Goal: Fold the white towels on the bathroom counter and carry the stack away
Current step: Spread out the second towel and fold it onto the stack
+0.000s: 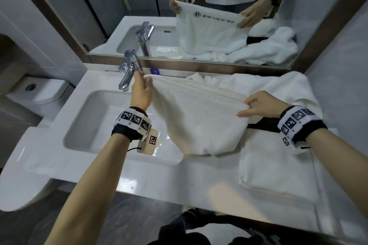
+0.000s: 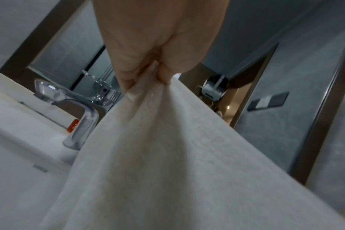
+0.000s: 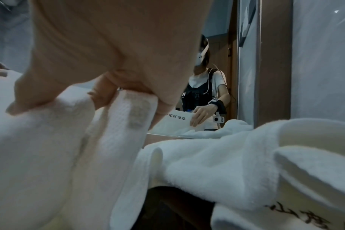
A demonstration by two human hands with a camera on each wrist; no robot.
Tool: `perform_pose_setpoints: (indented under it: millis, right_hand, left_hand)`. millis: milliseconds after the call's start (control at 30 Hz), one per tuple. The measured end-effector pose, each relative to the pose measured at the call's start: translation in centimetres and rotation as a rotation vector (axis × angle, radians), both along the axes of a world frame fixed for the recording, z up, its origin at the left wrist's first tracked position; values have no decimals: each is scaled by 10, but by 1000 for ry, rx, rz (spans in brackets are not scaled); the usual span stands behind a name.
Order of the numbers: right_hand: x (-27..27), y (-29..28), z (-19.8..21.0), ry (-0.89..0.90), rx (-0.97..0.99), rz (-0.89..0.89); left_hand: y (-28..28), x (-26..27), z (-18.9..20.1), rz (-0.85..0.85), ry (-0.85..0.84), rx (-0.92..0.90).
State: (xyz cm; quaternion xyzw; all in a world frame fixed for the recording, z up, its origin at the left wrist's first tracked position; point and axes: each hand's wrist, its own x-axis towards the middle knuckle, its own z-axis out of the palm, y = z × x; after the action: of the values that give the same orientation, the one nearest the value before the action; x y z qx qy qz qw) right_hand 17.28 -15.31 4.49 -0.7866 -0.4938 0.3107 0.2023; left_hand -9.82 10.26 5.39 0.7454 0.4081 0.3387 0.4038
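- Left hand pinches the far-left corner of the held towel, thumb + fingers closed on the hem, just in front of the tap.
- Right hand grips the opposite corner: right-wrist view shows fingers curled round a doubled edge, index pointing out loose.
- Towel hangs btwn both hands, already doubled; its lower part sags onto the counter and over the right edge of the sink.
- Folded towel lies flat at front right of the counter, start of the stack. Just 1 visible there.
- Unfolded pile is bunched at the back right, against the mirror.
- Judgement: mid-fold on 2nd towel; task prob under halfway, w/ pile + carry-off left.
- Risks:
  - Bottom edge drooping into the basin could pick up water if the basin's wet; can't tell whether it is.
  - Left corner is close to the tap; a swing fwd may snag on the spout.
  - Layers in right grip could slip apart if the pinch loosens, giving uneven edges + a crooked fold.
  - Laying it down blind could shove the folded towel off square or toward the front edge.
  - Dragging across may pull the loose pile along w/ it.
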Motion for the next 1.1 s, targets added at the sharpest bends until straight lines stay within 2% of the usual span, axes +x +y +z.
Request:
perform_pose_setpoints:
  millis: [133, 233, 300, 467, 600, 700, 767, 933, 1100]
  right_hand:
    - [4, -7, -6, -111, 59, -42]
    - [4, -14, -17, -157, -56, -12]
    - [1, -20, -24, -122, -147, 27]
    - [-11, -22, -35, -33, -283, 185]
    - [-15, -12, -33, -19, -197, 207]
    - [-9, -8, -26, -25, -4, 83]
    - [-2, -5, -23, -21, 59, 43]
    - [10, -4, -18, -108, 22, -6]
    - [16, -6, -22, -35, -22, -25]
  left_hand:
    - [-9, 0, -18, -148, 87, 128]
    - [-13, -3, -33, -207, 217, 131]
    - [-9, -6, -36, -188, 234, 71]
    - [14, -10, -25, -184, 297, 78]
    - [30, -9, -17, -150, 273, 49]
    - [41, -10, -19, -109, 300, -65]
    - [44, -10, -19, -103, 336, -112]
    - [49, -3, -17, -104, 393, -68]
    - [56, 5, -18, -109, 368, -83]
